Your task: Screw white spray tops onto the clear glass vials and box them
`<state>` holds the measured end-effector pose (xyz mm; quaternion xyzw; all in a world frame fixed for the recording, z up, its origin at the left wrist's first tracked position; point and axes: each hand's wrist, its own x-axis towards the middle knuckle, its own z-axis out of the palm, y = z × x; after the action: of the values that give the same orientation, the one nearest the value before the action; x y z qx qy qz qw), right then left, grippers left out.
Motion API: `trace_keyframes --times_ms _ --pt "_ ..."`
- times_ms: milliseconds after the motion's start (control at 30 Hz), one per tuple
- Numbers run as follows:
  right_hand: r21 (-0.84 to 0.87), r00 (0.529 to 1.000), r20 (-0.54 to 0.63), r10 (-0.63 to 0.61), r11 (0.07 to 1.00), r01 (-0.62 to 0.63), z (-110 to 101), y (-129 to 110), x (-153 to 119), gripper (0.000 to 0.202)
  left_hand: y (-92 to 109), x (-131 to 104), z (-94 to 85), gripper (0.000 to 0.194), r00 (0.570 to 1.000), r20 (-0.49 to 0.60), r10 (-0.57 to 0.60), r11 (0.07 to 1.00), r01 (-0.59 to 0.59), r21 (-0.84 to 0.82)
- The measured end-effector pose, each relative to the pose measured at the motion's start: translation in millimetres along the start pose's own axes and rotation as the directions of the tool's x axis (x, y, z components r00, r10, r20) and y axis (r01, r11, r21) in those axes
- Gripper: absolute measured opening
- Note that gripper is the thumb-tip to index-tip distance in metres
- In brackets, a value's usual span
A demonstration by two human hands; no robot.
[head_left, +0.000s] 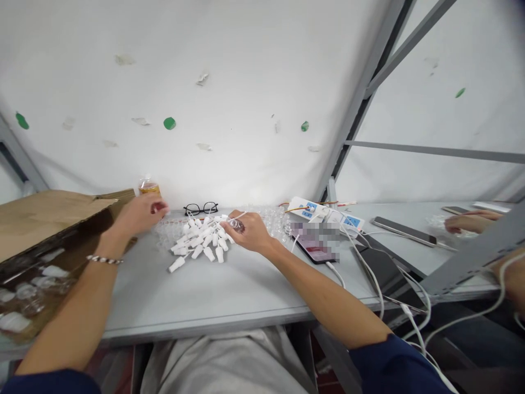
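Observation:
My right hand (251, 232) is closed around a small clear bottle (237, 225), above the right side of a pile of white caps with thin stems (200, 241). A thin white stem shows near the bottle's mouth. Farther left, my left hand (139, 214) is raised between the cardboard box and the pile. Its fingers are curled together, and what they hold, if anything, cannot be made out. Clear bottles (166, 234) stand in a cluster left of the pile. Another group of clear bottles (276, 221) is beyond my right hand.
On the left, an open cardboard box (61, 219) holds several capped clear bottles (28, 295). Black glasses (200, 208) and an orange-labelled container (148, 185) are by the wall. A phone (314, 246), power strip (326, 213) and cables lie right. Another person's hand (467, 221) is far right.

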<state>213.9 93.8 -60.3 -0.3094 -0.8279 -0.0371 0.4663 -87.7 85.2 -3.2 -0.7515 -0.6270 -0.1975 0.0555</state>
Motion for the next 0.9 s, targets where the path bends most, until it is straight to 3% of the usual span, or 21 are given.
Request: trace_keyframes --times_ms 33,133,300,567,800,900 --pt "0.001 1.000 0.008 0.008 1.000 -0.008 -0.1 -0.1 -0.1 0.045 -17.7 0.0 -3.4 0.030 0.991 0.084 -0.102 0.995 0.102 -0.001" --pt "0.006 1.000 0.023 0.016 1.000 -0.016 0.4 0.0 -0.4 0.045 -52.5 -3.8 -3.3 0.027 0.953 0.255 -0.163 0.984 0.176 -0.027" --pt "0.013 1.000 0.023 0.019 1.000 -0.020 1.8 0.3 -1.5 0.047 -57.6 -6.7 7.6 0.024 0.903 0.403 -0.147 0.979 0.191 -0.071" --pt "0.011 0.996 0.081 0.033 0.999 -0.034 1.6 -1.9 -1.9 0.044 -56.9 -3.0 15.6 0.029 0.910 0.394 -0.133 0.976 0.190 -0.108" --pt "0.010 0.995 0.096 0.039 0.999 -0.040 1.7 -2.4 -2.1 0.044 -56.2 -0.7 13.7 0.029 0.955 0.269 -0.124 0.974 0.169 -0.150" --pt "0.008 0.994 0.104 0.036 0.999 -0.037 1.6 -2.7 -2.2 0.044 -50.2 -2.1 9.8 0.035 0.948 0.308 -0.080 0.974 0.140 -0.178"
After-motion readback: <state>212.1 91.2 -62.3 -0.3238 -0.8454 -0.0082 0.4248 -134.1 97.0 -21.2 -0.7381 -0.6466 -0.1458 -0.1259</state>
